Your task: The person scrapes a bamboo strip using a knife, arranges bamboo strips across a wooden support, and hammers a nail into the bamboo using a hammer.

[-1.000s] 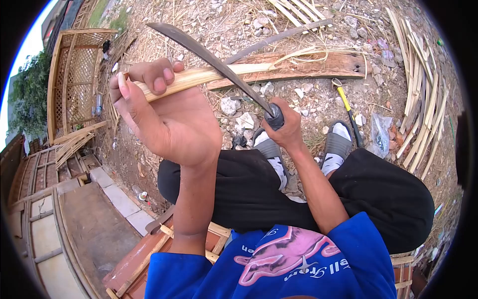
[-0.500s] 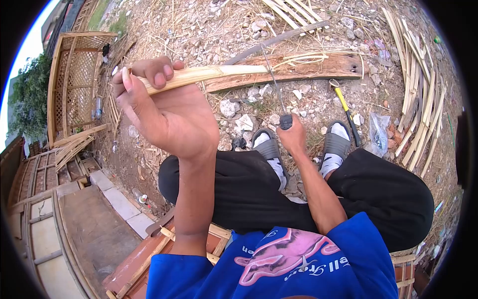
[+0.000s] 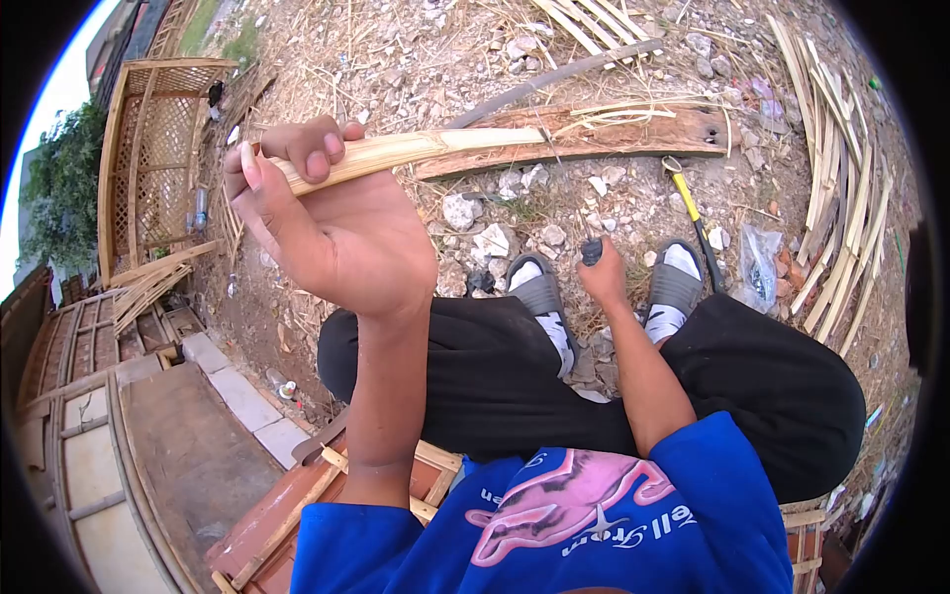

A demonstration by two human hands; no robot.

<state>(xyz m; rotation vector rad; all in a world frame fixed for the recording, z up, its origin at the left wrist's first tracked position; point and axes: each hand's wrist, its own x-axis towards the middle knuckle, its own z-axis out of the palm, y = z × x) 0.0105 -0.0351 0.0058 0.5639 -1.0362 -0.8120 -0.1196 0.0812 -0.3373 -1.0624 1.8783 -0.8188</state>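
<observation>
My left hand (image 3: 341,238), palm up and fingers curled, grips the near end of a pale bamboo strip (image 3: 426,150). The strip runs to the right, above a weathered wooden plank (image 3: 688,134) on the ground. In my right hand (image 3: 606,277) is the black handle of a knife (image 3: 591,250), between my feet. Its thin blade, partly blurred, points up to the strip's far end; whether it touches the strip I cannot tell. Thin pale shavings (image 3: 623,114) lie on the plank.
A hammer with a yellow and black handle (image 3: 683,194) lies right of the plank, near a clear plastic bag (image 3: 758,262). Long split strips (image 3: 841,208) are piled at the right. Stones cover the ground. A lattice panel (image 3: 158,148) stands at the left.
My right hand has moved slightly right and down with the knife, and the blade has tilted. My left hand and the bamboo strip have hardly moved.
</observation>
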